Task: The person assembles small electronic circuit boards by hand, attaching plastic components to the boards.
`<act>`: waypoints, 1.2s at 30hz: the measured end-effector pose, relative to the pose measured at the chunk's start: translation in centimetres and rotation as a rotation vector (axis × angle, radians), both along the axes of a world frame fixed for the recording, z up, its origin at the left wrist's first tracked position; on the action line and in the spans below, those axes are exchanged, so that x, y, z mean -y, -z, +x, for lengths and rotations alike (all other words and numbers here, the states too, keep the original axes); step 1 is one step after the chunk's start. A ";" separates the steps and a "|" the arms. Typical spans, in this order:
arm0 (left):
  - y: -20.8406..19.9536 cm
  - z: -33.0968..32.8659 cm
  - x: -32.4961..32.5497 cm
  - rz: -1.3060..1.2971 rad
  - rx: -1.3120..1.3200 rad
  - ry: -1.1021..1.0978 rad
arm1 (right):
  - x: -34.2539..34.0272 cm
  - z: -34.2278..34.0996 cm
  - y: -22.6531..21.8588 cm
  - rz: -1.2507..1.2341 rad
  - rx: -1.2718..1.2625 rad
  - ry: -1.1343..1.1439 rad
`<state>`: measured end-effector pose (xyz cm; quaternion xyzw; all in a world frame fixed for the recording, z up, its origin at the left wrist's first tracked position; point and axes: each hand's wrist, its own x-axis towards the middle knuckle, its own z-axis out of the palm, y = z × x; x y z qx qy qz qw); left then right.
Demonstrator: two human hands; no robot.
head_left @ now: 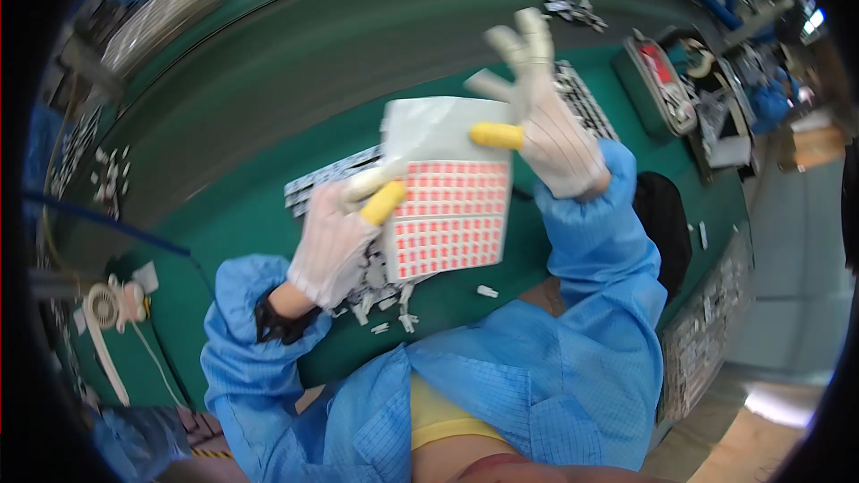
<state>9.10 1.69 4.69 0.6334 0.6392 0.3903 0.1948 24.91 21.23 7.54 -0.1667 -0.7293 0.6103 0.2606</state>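
Note:
A sheet of small red-and-white stickers (452,241), its upper part blank and pale, is held up over the green table. My left hand (331,237), in a striped white glove with a yellow thumb cover, grips its left edge. My right hand (557,130) is gloved likewise. Its yellow-covered thumb overlaps the sheet's upper right, and whether it presses there I cannot tell; the other fingers are stretched and spread, slightly blurred. Under and beside the sheet lies a pile of small white and grey pieces (365,291), partly hidden by my left hand.
Behind my left hand lies a strip-patterned tray (331,174); another tray (586,100) sits behind my right. A grey-green bin (655,85) with red contents stands at the far right. The dark conveyor belt (295,54) crosses the back. A small white fan (106,306) is at left.

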 end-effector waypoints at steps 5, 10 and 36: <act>-0.9 1.3 -0.2 -0.009 0.431 -0.155 | -5.3 1.5 1.8 -0.282 -0.046 -0.234; -0.7 1.6 1.4 -0.083 0.765 -0.212 | -25.1 10.9 -0.3 1.273 0.649 -0.074; 0.1 0.6 4.4 -0.011 0.398 -0.060 | -23.0 13.1 9.7 0.501 0.387 0.657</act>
